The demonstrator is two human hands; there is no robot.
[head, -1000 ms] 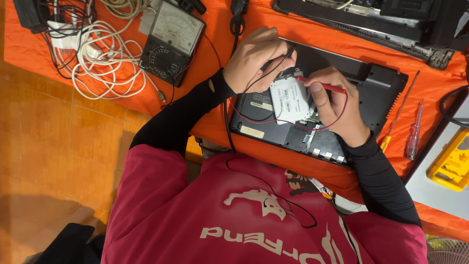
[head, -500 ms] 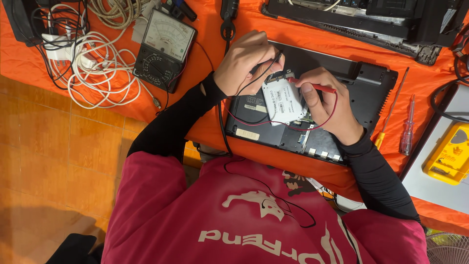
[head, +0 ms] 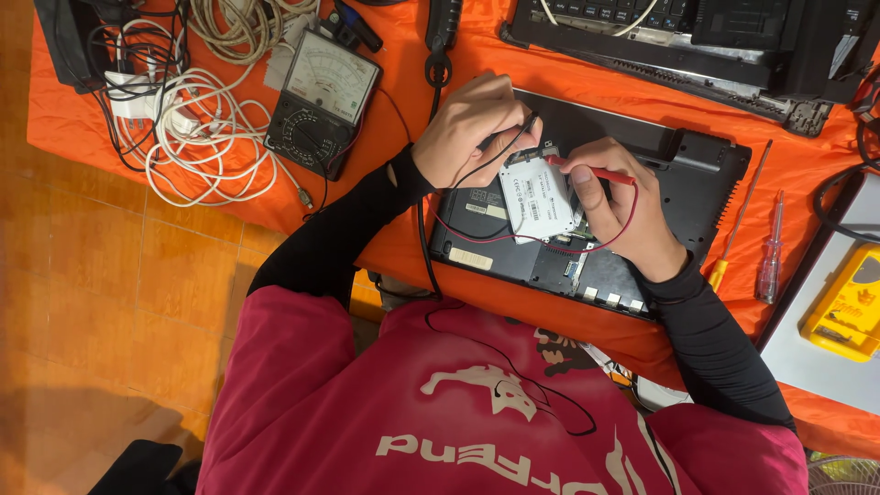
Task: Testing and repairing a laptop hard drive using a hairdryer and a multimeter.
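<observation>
A flat white drive (head: 537,199) with a label on its face lies in the bay of an opened black laptop base (head: 642,156), which rests on an orange cloth (head: 385,211) covering the table. The left hand (head: 469,128) is closed around a thin black probe (head: 524,126), pinching it between thumb and fingers so that its tip meets the upper left corner of the drive. The right hand (head: 623,211) is closed around a red probe (head: 596,170), thumb pressed on top, with the tip pointing at the drive's upper edge; whether that tip actually touches metal is hard to tell from this angle. A red lead (head: 513,244) loops below the drive and across the laptop base, and a black lead (head: 423,229) runs down past the left wrist. Up and to the left of the left hand sits an analog multimeter (head: 323,101) with a dial face, just beside a tangle of white cables (head: 197,147). To the right of the laptop base lie two screwdrivers (head: 770,247) on the cloth, and beyond them a yellow meter (head: 848,307) on a grey surface. A second dismantled laptop (head: 678,32) lies along the top edge.
</observation>
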